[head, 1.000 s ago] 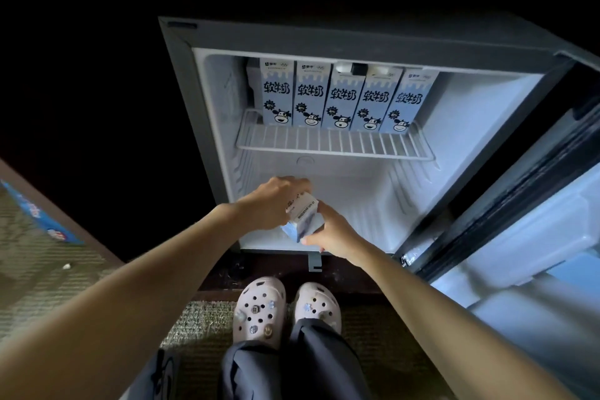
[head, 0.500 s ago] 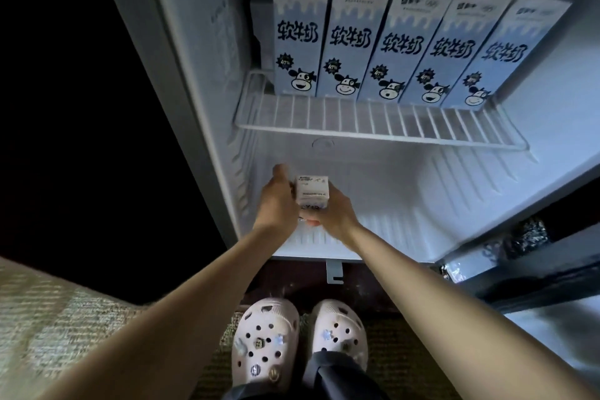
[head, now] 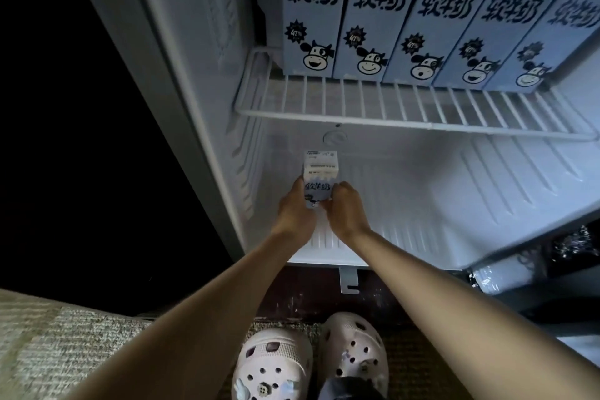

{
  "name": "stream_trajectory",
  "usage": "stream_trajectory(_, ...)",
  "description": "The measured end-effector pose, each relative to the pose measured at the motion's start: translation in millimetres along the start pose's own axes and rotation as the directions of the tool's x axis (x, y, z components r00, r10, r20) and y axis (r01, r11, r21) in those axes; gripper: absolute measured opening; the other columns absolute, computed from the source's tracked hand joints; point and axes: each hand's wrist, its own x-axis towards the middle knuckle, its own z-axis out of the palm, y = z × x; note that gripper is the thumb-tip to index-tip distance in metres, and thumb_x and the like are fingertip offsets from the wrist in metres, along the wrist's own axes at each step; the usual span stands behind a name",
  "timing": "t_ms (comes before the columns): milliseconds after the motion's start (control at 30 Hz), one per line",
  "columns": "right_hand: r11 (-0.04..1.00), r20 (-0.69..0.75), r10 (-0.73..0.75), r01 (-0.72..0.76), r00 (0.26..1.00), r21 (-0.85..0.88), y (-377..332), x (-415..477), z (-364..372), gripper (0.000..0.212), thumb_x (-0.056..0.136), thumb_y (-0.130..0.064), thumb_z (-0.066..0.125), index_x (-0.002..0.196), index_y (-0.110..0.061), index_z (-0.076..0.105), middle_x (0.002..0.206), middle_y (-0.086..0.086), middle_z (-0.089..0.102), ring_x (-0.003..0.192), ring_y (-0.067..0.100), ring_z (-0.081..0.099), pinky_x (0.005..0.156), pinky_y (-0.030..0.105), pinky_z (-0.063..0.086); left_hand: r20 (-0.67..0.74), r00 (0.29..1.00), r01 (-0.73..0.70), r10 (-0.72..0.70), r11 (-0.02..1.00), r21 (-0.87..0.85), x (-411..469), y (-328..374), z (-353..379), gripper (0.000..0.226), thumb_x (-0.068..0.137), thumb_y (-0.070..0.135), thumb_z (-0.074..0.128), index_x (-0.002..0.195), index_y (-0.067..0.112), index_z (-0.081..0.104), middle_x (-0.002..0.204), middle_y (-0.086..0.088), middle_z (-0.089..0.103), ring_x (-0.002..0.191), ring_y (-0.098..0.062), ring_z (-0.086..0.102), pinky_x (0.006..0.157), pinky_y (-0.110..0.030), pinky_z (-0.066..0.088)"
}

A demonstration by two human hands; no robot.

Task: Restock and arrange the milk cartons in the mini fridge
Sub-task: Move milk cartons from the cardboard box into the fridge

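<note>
A small blue-and-white milk carton (head: 319, 177) stands upright at the left of the mini fridge's lower compartment floor (head: 454, 205). My left hand (head: 293, 211) grips its left side and my right hand (head: 345, 209) grips its right side. Above, several tall blue milk cartons (head: 383, 10) with a cow print stand in a row on the white wire shelf (head: 389, 107).
The fridge's left wall (head: 181, 75) rises beside my left hand. The open door's lower edge (head: 535, 257) runs at the right. My two pale clogs (head: 311, 364) stand on a woven mat below the fridge. The lower compartment extends to the right of the carton.
The camera has come closer to the fridge. Both hands have pushed the small carton deeper into the lower compartment, and it now shows its front face upright.
</note>
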Motion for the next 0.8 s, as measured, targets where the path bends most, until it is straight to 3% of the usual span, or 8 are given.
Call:
stream_trajectory(133,0.998,-0.013,0.055,-0.055,0.998,0.026,-8,20,-1,0.027,0.093,-0.001,0.044,0.112,0.005,0.062,0.114,0.020,0.061,0.100,0.031,0.061,0.072,0.025,0.044,0.017,0.999,-0.040,0.040,0.999,-0.023,21,4,-4,0.048,0.091,-0.001,0.046,0.136,0.015,0.038,0.130,-0.004,0.054,0.111,-0.014,0.051,0.086,-0.022,0.040)
stream_trajectory(233,0.996,-0.047,0.086,-0.085,0.995,0.035,-13,32,1,0.026,0.094,0.001,0.042,0.107,0.008,0.063,0.113,0.023,0.061,0.099,0.033,0.061,0.068,0.023,0.039,0.023,0.998,-0.051,0.053,0.996,-0.068,34,2,-4,0.054,0.090,-0.005,0.046,0.140,0.012,0.033,0.134,-0.007,0.051,0.123,-0.021,0.049,0.095,-0.025,0.041)
stream_trajectory(333,0.996,-0.053,0.089,-0.087,0.995,0.036,-14,36,4,0.025,0.095,0.001,0.041,0.105,0.009,0.063,0.112,0.023,0.061,0.097,0.034,0.061,0.067,0.024,0.040,-0.002,0.999,-0.037,0.037,0.989,-0.143,43,2,-3,0.052,0.090,-0.003,0.049,0.139,0.007,0.035,0.135,-0.015,0.050,0.125,-0.030,0.049,0.105,-0.039,0.042)
stream_trajectory(467,0.993,-0.041,0.098,-0.095,0.994,0.068,-15,36,1,0.025,0.095,-0.002,0.043,0.103,0.010,0.063,0.109,0.025,0.063,0.095,0.034,0.061,0.066,0.025,0.040,0.018,1.000,-0.012,0.016,0.979,-0.203,45,2,-3,0.053,0.088,0.005,0.054,0.138,0.010,0.036,0.132,-0.015,0.052,0.121,-0.031,0.051,0.105,-0.048,0.042)
stream_trajectory(633,0.981,-0.044,0.128,-0.120,0.991,0.153,-22,36,-1,0.025,0.095,-0.008,0.047,0.098,0.009,0.065,0.101,0.023,0.066,0.069,0.018,0.051,0.043,0.019,0.032,0.030,0.999,-0.006,0.011,0.985,-0.172,45,3,-5,0.060,0.083,0.008,0.053,0.140,0.010,0.034,0.133,-0.016,0.052,0.122,-0.032,0.052,0.104,-0.042,0.043)
stream_trajectory(700,0.976,-0.044,0.136,-0.126,0.990,0.177,-22,37,-1,0.024,0.094,-0.008,0.047,0.096,0.009,0.065,0.099,0.024,0.066,0.055,0.013,0.045,0.038,0.013,0.034,0.027,1.000,0.018,-0.011,0.969,-0.246,50,2,-4,0.067,0.075,0.015,0.053,0.139,0.011,0.035,0.132,-0.019,0.053,0.121,-0.036,0.052,0.104,-0.045,0.042)
stream_trajectory(800,0.973,-0.055,0.142,-0.129,0.988,0.194,-23,38,-2,0.026,0.095,-0.011,0.049,0.098,0.008,0.066,0.100,0.023,0.067,0.060,0.016,0.049,0.037,0.008,0.034,0.019,1.000,0.029,-0.025,0.959,-0.281,57,0,-1,0.051,0.088,0.003,0.049,0.137,0.007,0.037,0.132,-0.022,0.052,0.122,-0.039,0.050,0.106,-0.050,0.040)
